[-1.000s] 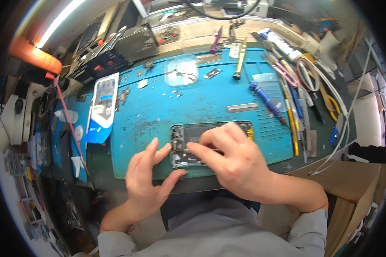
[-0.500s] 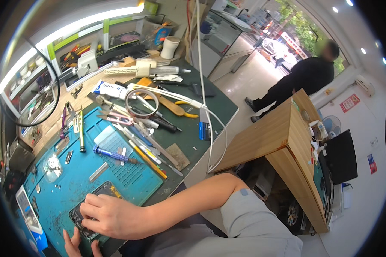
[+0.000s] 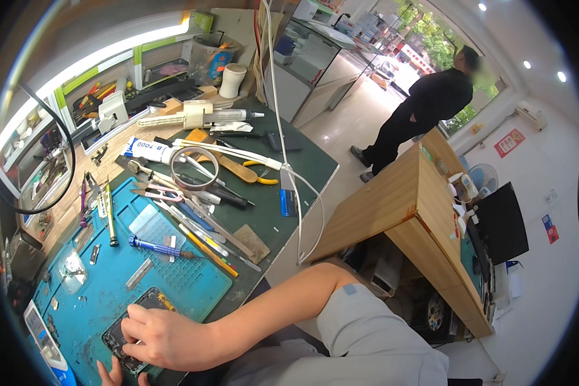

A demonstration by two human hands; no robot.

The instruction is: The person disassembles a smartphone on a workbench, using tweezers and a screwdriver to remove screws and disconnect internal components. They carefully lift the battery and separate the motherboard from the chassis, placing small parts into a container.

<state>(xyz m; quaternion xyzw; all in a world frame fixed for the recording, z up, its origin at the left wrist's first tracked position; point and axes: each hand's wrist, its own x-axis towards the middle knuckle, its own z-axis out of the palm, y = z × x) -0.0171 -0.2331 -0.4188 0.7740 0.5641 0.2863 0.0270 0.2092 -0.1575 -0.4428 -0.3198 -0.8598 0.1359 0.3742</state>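
Observation:
An opened smartphone [image 3: 153,300] with dark internals and a gold-coloured strip near its far end lies on the blue work mat [image 3: 206,293]. My right hand [image 3: 164,338] is over its middle, fingers curled in a pinch against it. Whatever the fingertips hold is hidden behind the hand. At the phone's near end is my left hand [image 3: 114,374], mostly cut off by the lower edge, its visible fingers stretched and apart beside the phone's corner. Beyond the phone lie a small metal strip [image 3: 139,273] and a blue screwdriver [image 3: 154,246].
Pens, scissors [image 3: 157,192], a tape roll [image 3: 194,168], a white glue tube [image 3: 149,150] and a large syringe [image 3: 228,115] crowd the bench. A white cable [image 3: 279,96] crosses its right side. A wooden desk [image 3: 379,212] stands right; a person in black [image 3: 431,103] stands beyond.
The whole view has swung slightly, so the bench sits farther left in it. The standing person's head has turned. My right hand keeps its pinch over the phone.

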